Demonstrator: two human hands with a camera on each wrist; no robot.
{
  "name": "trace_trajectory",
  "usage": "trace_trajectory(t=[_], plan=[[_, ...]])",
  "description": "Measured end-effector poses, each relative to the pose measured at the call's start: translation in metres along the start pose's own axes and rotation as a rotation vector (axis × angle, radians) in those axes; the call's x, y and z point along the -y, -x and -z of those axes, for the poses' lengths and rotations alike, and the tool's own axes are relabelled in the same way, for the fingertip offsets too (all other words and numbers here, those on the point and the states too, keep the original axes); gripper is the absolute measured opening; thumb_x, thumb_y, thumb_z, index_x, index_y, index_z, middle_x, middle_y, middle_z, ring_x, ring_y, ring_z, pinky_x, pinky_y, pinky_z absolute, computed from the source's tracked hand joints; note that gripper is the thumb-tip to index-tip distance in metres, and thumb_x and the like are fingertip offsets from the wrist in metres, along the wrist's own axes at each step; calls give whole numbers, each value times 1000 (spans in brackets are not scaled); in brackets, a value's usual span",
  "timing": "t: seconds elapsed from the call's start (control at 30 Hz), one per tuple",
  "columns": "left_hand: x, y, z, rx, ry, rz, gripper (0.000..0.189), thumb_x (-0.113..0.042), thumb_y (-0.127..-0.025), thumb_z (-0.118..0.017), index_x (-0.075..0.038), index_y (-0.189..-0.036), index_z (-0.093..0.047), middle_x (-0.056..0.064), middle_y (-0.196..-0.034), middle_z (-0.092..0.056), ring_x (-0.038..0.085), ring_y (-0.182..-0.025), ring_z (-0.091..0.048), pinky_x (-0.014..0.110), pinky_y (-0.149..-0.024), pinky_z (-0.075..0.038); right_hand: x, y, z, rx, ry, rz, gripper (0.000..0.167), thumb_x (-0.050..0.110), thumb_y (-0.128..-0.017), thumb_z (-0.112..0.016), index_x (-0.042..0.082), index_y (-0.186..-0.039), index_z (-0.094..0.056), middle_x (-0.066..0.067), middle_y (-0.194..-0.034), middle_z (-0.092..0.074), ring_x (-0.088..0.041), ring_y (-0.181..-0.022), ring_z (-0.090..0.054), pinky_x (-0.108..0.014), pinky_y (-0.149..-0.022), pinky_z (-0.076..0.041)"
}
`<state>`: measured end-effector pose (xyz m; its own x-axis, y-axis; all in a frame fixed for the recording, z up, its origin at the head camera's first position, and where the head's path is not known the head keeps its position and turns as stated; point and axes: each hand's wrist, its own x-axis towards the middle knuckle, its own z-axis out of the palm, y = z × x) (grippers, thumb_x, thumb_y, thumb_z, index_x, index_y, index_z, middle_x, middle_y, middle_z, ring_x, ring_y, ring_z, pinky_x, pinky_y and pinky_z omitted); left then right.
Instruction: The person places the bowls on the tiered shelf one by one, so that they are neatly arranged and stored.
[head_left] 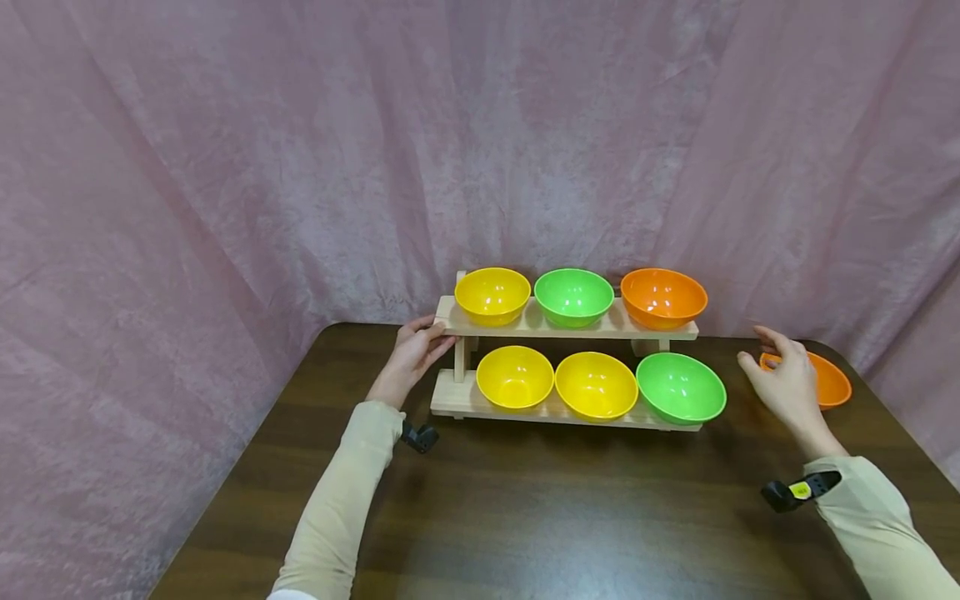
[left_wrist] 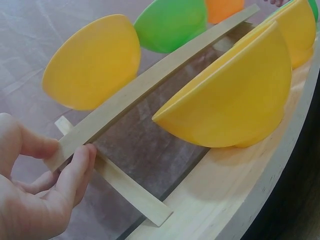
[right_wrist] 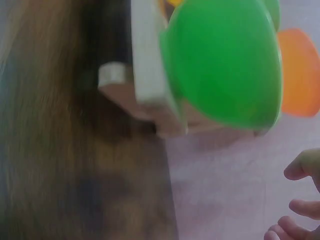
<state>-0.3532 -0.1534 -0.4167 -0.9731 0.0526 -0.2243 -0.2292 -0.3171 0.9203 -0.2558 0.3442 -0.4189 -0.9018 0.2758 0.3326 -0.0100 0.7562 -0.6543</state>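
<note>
A two-tier wooden rack [head_left: 450, 394] stands on the table. Its upper board bears a yellow bowl [head_left: 492, 297], a green bowl [head_left: 573, 297] and an orange bowl [head_left: 663, 298]. Along the lower board sit two yellow bowls [head_left: 515, 377] and a green bowl [head_left: 681, 388]. My left hand [head_left: 405, 358] pinches the left end of the upper board [left_wrist: 117, 105], thumb on top and fingers below. To the right of the rack, my right hand [head_left: 787, 387] has its fingers apart and loosely bent, holding nothing. It partly hides another orange bowl [head_left: 831, 383].
The dark brown wooden table [head_left: 570, 508] extends in front of the rack, its right edge near the separate orange bowl. A pink curtain [head_left: 375, 167] hangs behind the table and down the left side.
</note>
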Motion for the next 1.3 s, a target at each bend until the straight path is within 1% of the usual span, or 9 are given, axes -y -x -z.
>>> trace_trajectory(t=[0.03,0.1,0.17,0.23,0.33,0.63,0.93,1.13,1.3], plan=[[0,0,0,0,2,3,45,-5,-101,-46,2,-145,-37,19,-126,-51,9,-80,-65,21,-88,-58,-2,0,0,2,9,-1,54,21,-94,-57,-3,-140,-45,-32,-127,-45,-44,-106,-53,-10,-72,-37],[0,1,1,0,7,7,45,-4,-100,-46,2,-144,-37,19,-125,-51,10,-80,-64,21,-87,-58,-6,-1,0,6,27,7,55,21,-94,-57,-5,-141,-43,-34,-126,-44,-49,-112,-48,-28,-79,-41],[0,1,1,-1,11,5,46,-3,-100,-47,3,-144,-37,18,-121,-53,10,-79,-65,20,-84,-59,-10,-2,0,2,35,11,57,20,-93,-57,-7,-141,-41,-35,-127,-43,-50,-116,-42,-47,-86,-40],[0,1,1,1,10,2,46,-4,-100,-47,3,-144,-37,18,-120,-53,10,-79,-65,20,-84,-59,-14,-3,1,7,38,3,61,21,-93,-57,-9,-142,-37,-37,-130,-39,-51,-120,-34,-62,-94,-33],[0,2,1,4,7,-2,45,-4,-100,-46,4,-144,-37,18,-119,-53,10,-79,-65,20,-84,-59,-21,-4,2,33,48,-29,69,25,-93,-58,-9,-145,-30,-41,-137,-30,-55,-126,-24,-68,-100,-27],[0,0,1,7,-12,-2,46,-6,-101,-46,3,-144,-37,17,-119,-54,11,-81,-64,19,-84,-59,-40,-7,4,100,81,-128,95,32,-88,-67,-13,-148,-8,-49,-141,-11,-64,-126,-12,-76,-102,-17],[0,0,1,6,-9,-5,44,-6,-101,-46,2,-144,-38,17,-119,-54,11,-82,-65,19,-84,-59,-52,-11,10,119,87,-171,107,35,-82,-73,-12,-149,-4,-48,-142,-10,-63,-128,-9,-74,-105,-15],[0,1,0,0,5,-1,44,-6,-101,-47,2,-144,-39,16,-116,-55,12,-81,-65,21,-86,-59,-61,-11,14,105,68,-276,112,40,-80,-74,-9,-150,-2,-44,-145,-3,-62,-127,-6,-75,-102,-18],[0,1,-1,0,4,-7,44,-6,-101,-47,3,-143,-39,15,-114,-55,11,-79,-66,20,-83,-59,-69,-10,18,123,83,-349,114,42,-79,-74,-9,-149,0,-45,-142,0,-62,-128,-4,-76,-103,-14]])
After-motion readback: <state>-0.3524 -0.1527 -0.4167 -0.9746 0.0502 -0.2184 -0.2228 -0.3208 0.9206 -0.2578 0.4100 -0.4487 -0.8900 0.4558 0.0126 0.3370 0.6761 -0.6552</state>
